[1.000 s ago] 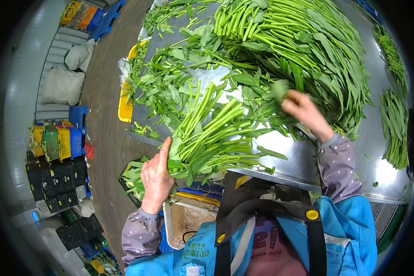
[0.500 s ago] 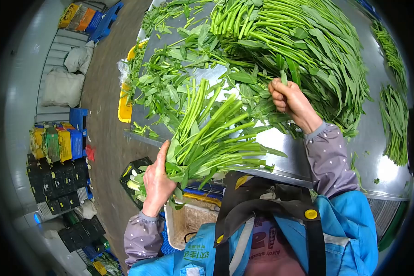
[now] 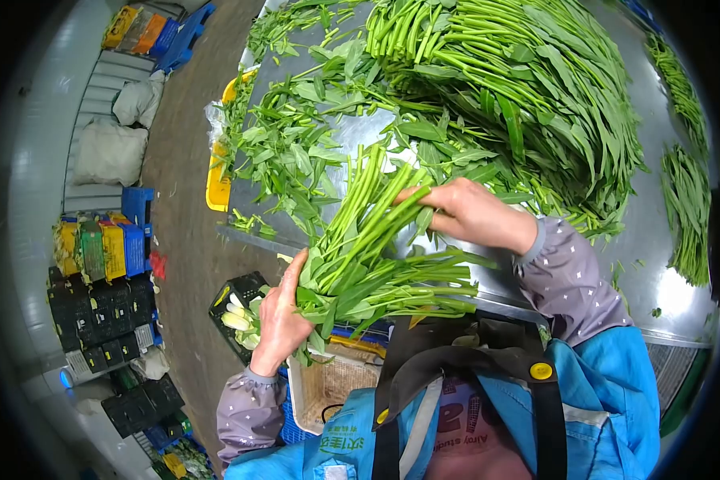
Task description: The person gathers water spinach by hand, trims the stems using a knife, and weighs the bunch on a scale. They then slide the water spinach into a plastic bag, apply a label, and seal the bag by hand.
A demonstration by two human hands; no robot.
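Observation:
A loose bunch of green leafy stems (image 3: 368,232) fans out over the near edge of the metal table. My left hand (image 3: 282,316) is wrapped round its leafy lower left end, thumb up. My right hand (image 3: 476,212) reaches in from the right, its fingers closed on stems at the upper right of the bunch. Behind the hands lies a large heap of long stems (image 3: 536,80), cut ends toward the upper left. Scattered leaves and short pieces (image 3: 296,152) cover the table's left part.
Two smaller bundles (image 3: 686,216) lie at the table's right side. A yellow crate (image 3: 218,184) is at the left edge. Below the bunch are a white basket (image 3: 316,392) and a black crate (image 3: 236,300). Stacked crates (image 3: 100,308) and white sacks (image 3: 110,152) stand across the floor.
My right hand has moved from beside the heap down and left to the bunch, and now grips stems there. My left hand has stayed on the bunch, shifting slightly.

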